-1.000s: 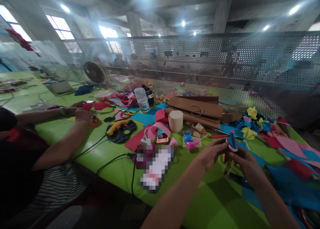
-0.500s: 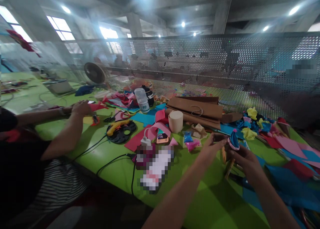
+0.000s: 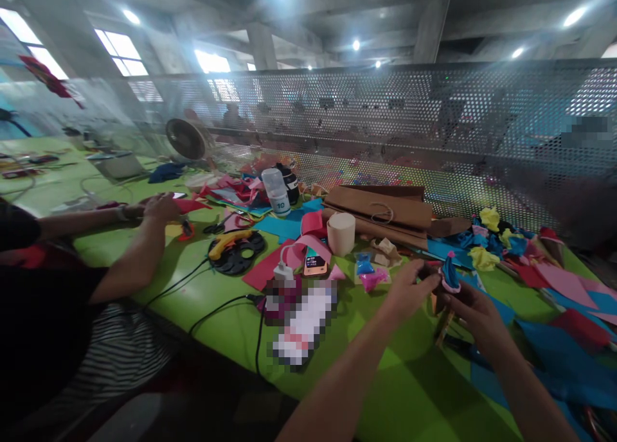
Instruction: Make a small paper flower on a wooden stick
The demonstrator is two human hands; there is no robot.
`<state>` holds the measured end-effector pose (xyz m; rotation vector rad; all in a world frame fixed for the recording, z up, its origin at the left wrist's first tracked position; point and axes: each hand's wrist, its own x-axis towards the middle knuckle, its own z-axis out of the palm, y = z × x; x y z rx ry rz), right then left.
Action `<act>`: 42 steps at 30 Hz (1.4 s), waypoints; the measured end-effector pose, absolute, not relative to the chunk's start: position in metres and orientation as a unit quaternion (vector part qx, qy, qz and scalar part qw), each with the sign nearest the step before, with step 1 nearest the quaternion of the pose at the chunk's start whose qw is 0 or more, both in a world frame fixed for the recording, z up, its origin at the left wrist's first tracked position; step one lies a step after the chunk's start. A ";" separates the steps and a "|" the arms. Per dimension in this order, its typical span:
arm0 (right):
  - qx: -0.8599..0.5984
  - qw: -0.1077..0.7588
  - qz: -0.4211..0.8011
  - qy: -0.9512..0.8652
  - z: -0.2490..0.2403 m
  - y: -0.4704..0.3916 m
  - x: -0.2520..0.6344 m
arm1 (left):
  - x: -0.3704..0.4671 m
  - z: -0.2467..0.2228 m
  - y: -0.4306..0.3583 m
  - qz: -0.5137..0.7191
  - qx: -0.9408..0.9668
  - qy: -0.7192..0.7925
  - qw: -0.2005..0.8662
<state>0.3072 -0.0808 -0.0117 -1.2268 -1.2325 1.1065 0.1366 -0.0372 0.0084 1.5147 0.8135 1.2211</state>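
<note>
Both hands meet over the near right part of the green table (image 3: pixel 385 390). The right hand (image 3: pixel 475 317) pinches a small blue felt flower (image 3: pixel 450 274) with a pink edge, held upright above the table. The left hand (image 3: pixel 407 291) closes its fingertips on the flower's dark base from the left. To do this well, the right hand's grip should probably stay low on the base so the petals are not crushed, while the left fingers work in small turns.

A wooden clip (image 3: pixel 443 326) lies just under the hands. Blue sheets (image 3: pixel 554 358) lie to the right, and small bags (image 3: pixel 369 272) to the left. Farther off stand a paper roll (image 3: pixel 340 234), brown bags (image 3: pixel 380 211), a bottle (image 3: pixel 278 194) and a glue gun (image 3: pixel 229 243). At far left, another person's hand (image 3: pixel 161 205) handles red felt. Nothing blocks the hands.
</note>
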 end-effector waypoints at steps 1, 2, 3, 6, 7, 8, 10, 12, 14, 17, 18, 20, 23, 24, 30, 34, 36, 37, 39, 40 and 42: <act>-0.511 0.512 0.460 -0.515 -0.012 -0.080 0.307 | 0.136 0.010 -0.038 0.505 0.632 0.339 0.481; -0.511 0.512 0.460 -0.516 -0.013 -0.080 0.308 | 0.135 0.011 -0.038 0.506 0.638 0.341 0.470; -0.511 0.512 0.460 -0.514 -0.014 -0.080 0.308 | 0.135 0.012 -0.038 0.506 0.640 0.341 0.467; -0.516 0.517 0.461 -0.503 -0.015 -0.080 0.308 | 0.135 0.014 -0.039 0.499 0.631 0.325 0.497; -0.517 0.519 0.460 -0.501 -0.015 -0.080 0.308 | 0.135 0.015 -0.040 0.497 0.626 0.318 0.509; -0.517 0.521 0.459 -0.501 -0.015 -0.081 0.308 | 0.135 0.015 -0.040 0.494 0.625 0.314 0.516; -0.515 0.518 0.455 -0.509 -0.013 -0.082 0.308 | 0.134 0.015 -0.040 0.489 0.632 0.319 0.508; -0.513 0.508 0.450 -0.525 -0.012 -0.082 0.308 | 0.133 0.016 -0.040 0.488 0.642 0.332 0.490; -0.513 0.500 0.442 -0.540 -0.013 -0.081 0.309 | 0.133 0.016 -0.040 0.487 0.646 0.337 0.482; -0.505 0.497 0.440 -0.551 -0.016 -0.079 0.311 | 0.132 0.016 -0.039 0.478 0.644 0.337 0.493; -0.504 0.496 0.440 -0.553 -0.018 -0.078 0.312 | 0.131 0.016 -0.039 0.476 0.641 0.337 0.498; -0.505 0.494 0.440 -0.554 -0.020 -0.078 0.313 | 0.131 0.017 -0.039 0.474 0.635 0.336 0.509; -0.507 0.495 0.442 -0.550 -0.017 -0.078 0.312 | 0.132 0.018 -0.040 0.476 0.606 0.317 0.553; -0.506 0.498 0.445 -0.546 -0.016 -0.079 0.311 | 0.132 0.019 -0.041 0.476 0.592 0.305 0.574; -0.501 0.512 0.467 -0.518 -0.011 -0.083 0.307 | 0.132 0.019 -0.039 0.485 0.525 0.290 0.637; -0.501 0.517 0.486 -0.496 -0.013 -0.083 0.309 | 0.128 0.017 -0.036 0.499 0.527 0.302 0.619; -0.490 0.513 0.508 -0.488 -0.013 -0.083 0.309 | 0.125 0.017 -0.036 0.501 0.516 0.274 0.639; -0.484 0.511 0.518 -0.485 -0.013 -0.084 0.309 | 0.123 0.017 -0.036 0.491 0.508 0.254 0.661; -0.475 0.510 0.532 -0.481 -0.013 -0.085 0.309 | 0.122 0.018 -0.036 0.456 0.490 0.224 0.709; -0.472 0.508 0.537 -0.481 -0.013 -0.086 0.309 | 0.122 0.018 -0.036 0.439 0.483 0.218 0.725; -0.470 0.505 0.541 -0.481 -0.012 -0.087 0.308 | 0.123 0.019 -0.037 0.421 0.478 0.214 0.741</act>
